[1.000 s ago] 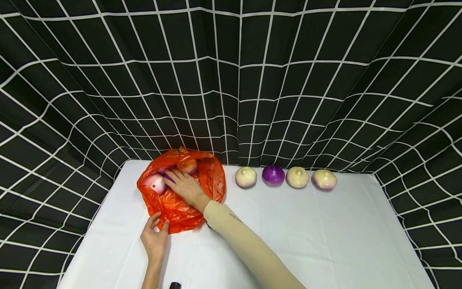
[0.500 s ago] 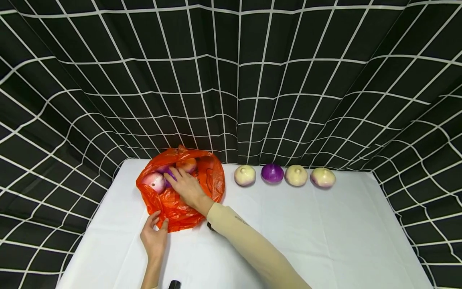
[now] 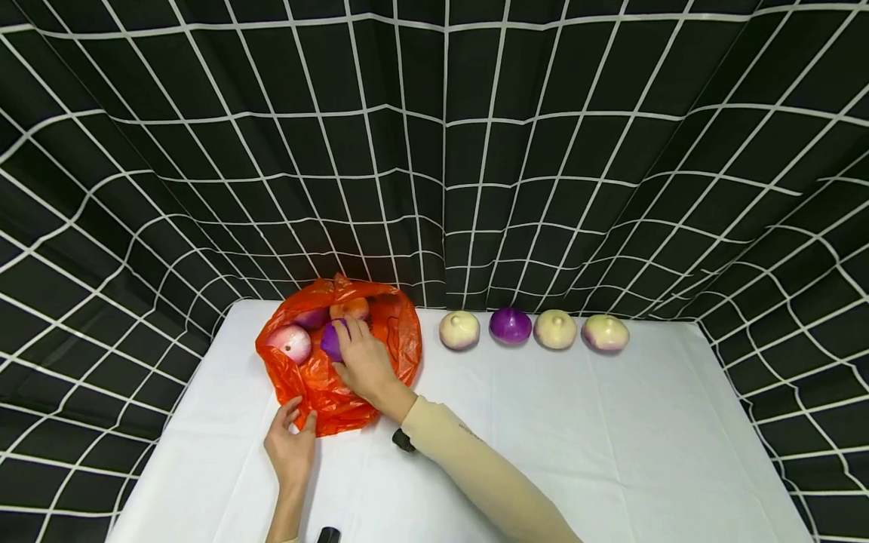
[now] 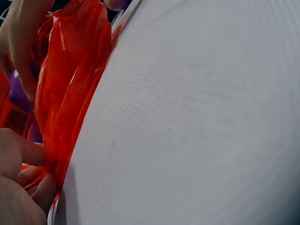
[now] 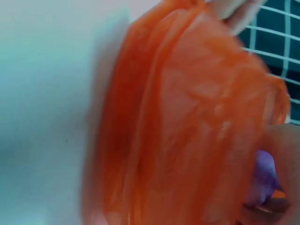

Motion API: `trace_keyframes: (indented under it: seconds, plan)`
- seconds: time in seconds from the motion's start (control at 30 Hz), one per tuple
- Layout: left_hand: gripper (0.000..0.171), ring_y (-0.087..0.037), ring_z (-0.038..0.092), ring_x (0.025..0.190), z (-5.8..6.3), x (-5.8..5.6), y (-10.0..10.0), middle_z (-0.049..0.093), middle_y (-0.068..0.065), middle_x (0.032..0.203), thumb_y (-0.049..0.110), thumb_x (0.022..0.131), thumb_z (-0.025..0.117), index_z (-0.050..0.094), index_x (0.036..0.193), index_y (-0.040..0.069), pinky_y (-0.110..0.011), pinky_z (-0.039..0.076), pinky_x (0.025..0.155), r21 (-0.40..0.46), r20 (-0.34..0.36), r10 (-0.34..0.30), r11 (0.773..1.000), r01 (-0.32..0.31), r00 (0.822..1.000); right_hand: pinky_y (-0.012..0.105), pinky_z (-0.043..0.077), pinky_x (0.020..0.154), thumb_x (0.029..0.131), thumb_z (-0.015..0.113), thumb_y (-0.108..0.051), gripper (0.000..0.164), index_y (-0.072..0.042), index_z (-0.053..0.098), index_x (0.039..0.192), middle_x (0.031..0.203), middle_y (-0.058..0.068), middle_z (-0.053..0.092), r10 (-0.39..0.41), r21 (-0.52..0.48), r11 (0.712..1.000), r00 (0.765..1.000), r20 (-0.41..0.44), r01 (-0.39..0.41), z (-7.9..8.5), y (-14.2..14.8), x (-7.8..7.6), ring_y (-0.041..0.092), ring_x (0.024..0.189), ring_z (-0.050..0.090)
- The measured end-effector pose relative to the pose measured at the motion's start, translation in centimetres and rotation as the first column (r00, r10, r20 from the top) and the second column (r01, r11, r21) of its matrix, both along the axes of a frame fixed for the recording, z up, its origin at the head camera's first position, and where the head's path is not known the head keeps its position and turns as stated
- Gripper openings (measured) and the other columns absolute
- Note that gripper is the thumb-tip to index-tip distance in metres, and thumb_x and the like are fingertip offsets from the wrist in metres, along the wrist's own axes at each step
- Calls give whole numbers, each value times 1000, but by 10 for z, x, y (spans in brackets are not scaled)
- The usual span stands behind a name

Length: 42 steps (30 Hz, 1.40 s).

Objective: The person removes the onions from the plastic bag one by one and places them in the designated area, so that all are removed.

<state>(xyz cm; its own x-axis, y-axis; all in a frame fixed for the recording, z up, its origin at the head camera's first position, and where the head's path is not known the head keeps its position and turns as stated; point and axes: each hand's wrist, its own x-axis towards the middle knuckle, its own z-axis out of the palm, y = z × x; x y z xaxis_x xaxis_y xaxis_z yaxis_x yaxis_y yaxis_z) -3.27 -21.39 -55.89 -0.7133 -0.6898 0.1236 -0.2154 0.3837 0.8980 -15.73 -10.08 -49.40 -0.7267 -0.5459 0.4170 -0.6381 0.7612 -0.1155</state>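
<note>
Okay, so what's closest in the head view?

Some black object (image 3: 329, 535) at the bottom edge, can't make out what. Then the left hand (image 3: 290, 445), thumb and fingers pinching the near edge of the red plastic bag (image 3: 333, 403).

And the right hand (image 3: 367, 366)?

Reaches in over the bag from the right, beige sleeve (image 3: 468, 467) on that arm, fingers curled round a bright purple onion (image 3: 330, 344). That onion's in the bag's open mouth. Can't tell if anything's touching it underneath, and the right wrist cam is pretty blurry.

Anything else in the bag?

Yep, a pink-and-white onion (image 3: 293, 343) on the left, then further back a reddish-purple onion (image 3: 311, 319) and an orange onion (image 3: 349, 309).

And past that?

Off to the right, a row near the back edge of the white table (image 3: 611, 437): round pale onion (image 3: 459, 330), glossy purple onion (image 3: 511, 326), cream onion (image 3: 555, 329), purple-bottomed onion (image 3: 606, 332). Behind everything, a black gridded curtain (image 3: 468, 207).
</note>
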Motion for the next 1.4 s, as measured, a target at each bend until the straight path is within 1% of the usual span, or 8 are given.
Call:
trace_keyframes:
  seconds: [0.17, 0.33, 0.47, 0.7, 0.9, 1.13, 1.3, 1.4]
  plan:
    - [32, -34, 65, 96, -1, 1, -1, 69, -26, 103, -8, 81, 70, 67, 113, -5, -11, 38, 77, -21, -9, 10, 1000, -10, 1000, 31, 57, 76, 77, 82, -40, 78, -6, 48, 138, 138, 9, 53, 10, -98, 995, 999, 51, -5, 3, 9, 13, 20, 120, 53]
    - [31, -34, 64, 95, -1, 0, -1, 70, -26, 102, -8, 81, 70, 67, 112, -5, -9, 37, 77, -31, -20, 2, 1000, -2, 1000, 35, 57, 77, 80, 78, -43, 79, -13, 43, 145, 139, 12, 49, 12, -163, 987, 996, 85, 2, 8, 17, 22, 23, 115, 58]
    - [31, -34, 65, 95, -1, 0, 0, 69, -26, 103, -8, 82, 70, 67, 112, -5, -8, 37, 76, -28, -15, 5, 1000, -5, 1000, 35, 57, 78, 82, 77, -45, 75, -16, 47, 144, 139, 13, 48, 25, -191, 982, 996, 86, -8, 12, 24, 26, 26, 110, 62]
    - [32, -36, 64, 96, 2, -3, 2, 69, -27, 102, -7, 82, 69, 66, 113, -6, -29, 42, 83, -34, -5, -22, 999, 22, 1000, 38, 52, 92, 78, 80, -45, 73, -11, 54, 137, 136, 14, 54, 14, -252, 968, 995, 94, 10, 12, 41, 28, 26, 122, 56]
    - [32, -38, 63, 98, 1, -1, 1, 68, -28, 103, -8, 83, 68, 66, 114, -6, -43, 42, 89, -3, 13, -10, 1000, 10, 1000, 43, 49, 97, 78, 82, -37, 71, -8, 54, 137, 138, 16, 53, 64, -375, 927, 984, 164, 2, 13, 56, 31, 29, 124, 53]
    - [32, -35, 64, 95, 1, -1, 1, 69, -27, 99, -8, 82, 69, 67, 113, -5, -30, 40, 85, -25, 6, -2, 1000, 2, 1000, 39, 49, 97, 78, 83, -32, 69, -7, 55, 135, 138, 13, 52, 58, -477, 879, 984, 169, 30, 15, 70, 34, 29, 124, 54]
    - [32, -37, 63, 97, 2, -1, 1, 69, -28, 98, -9, 82, 69, 66, 113, -6, -39, 40, 88, -25, 6, -8, 1000, 8, 1000, 42, 48, 97, 79, 83, -32, 69, -6, 54, 136, 138, 14, 52, 37, -521, 852, 985, 166, 56, 17, 85, 35, 30, 123, 54]
    - [31, -36, 63, 96, 2, -1, 1, 69, -28, 98, -8, 82, 69, 67, 113, -6, -36, 41, 87, -23, 7, -8, 1000, 8, 1000, 44, 48, 98, 78, 83, -30, 69, -4, 54, 135, 138, 15, 52, 9, -542, 836, 986, 169, 86, 18, 96, 36, 30, 123, 54]
